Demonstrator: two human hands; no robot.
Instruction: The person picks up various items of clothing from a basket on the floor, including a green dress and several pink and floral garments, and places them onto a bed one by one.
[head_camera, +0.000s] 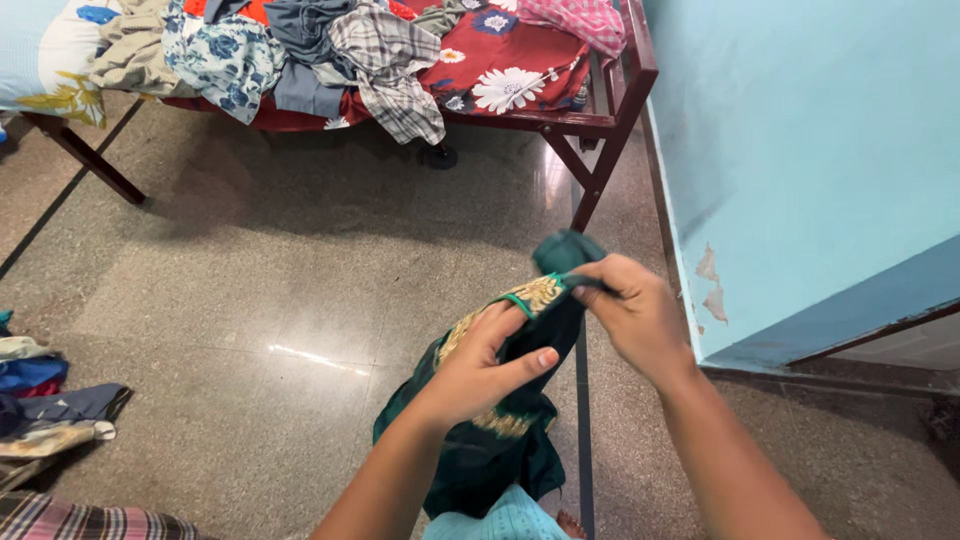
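A dark green garment (490, 440) with gold embroidery hangs in front of me, above the stone floor. My left hand (487, 363) grips it by the embroidered part, thumb across the cloth. My right hand (635, 312) pinches the top edge of the same garment, where a fold of green cloth sticks up. The two hands are close together, almost touching. The lower part of the garment drapes down toward my legs.
A dark red metal bed frame (600, 125) stands at the back, piled with mixed clothes (320, 50) on a red flowered sheet. A light blue wall (800, 150) runs along the right. More folded clothes (45, 400) lie on the floor at the left.
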